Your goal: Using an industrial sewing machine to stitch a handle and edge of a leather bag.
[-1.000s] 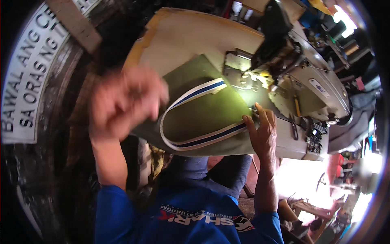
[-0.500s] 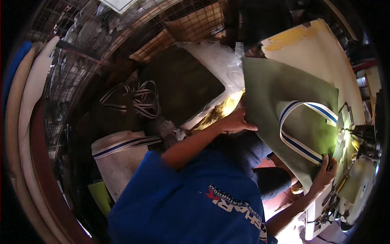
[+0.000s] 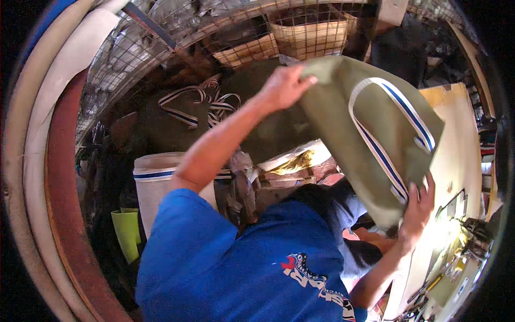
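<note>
A large olive-green fabric panel [image 3: 332, 123] is lifted and curved in front of me. A white strap with a blue stripe [image 3: 374, 149] forms a loop on it, both ends lying at the panel's right side. My left hand [image 3: 287, 88] is closed on the panel's far left corner, thumb on top, arm stretched out. At the near right edge, beside the lower strap end, my right hand [image 3: 416, 214] touches the fabric with its fingers stretched and apart. How the strap ends are fastened cannot be made out.
A pale worktable [image 3: 456, 139] with tools and a bright lamp stands right. Left are a roll of pale material [image 3: 150, 182], tangled striped straps [image 3: 188, 102], a yellow-green roll [image 3: 126, 233] and tall fabric rolls [image 3: 37, 161]. Wire mesh [image 3: 225, 27] runs behind.
My left hand has moved up and away, raising the panel's left corner off the worktable toward the far left. The panel now bends, its strap loop tilting with it. My right hand's fingers have spread.
</note>
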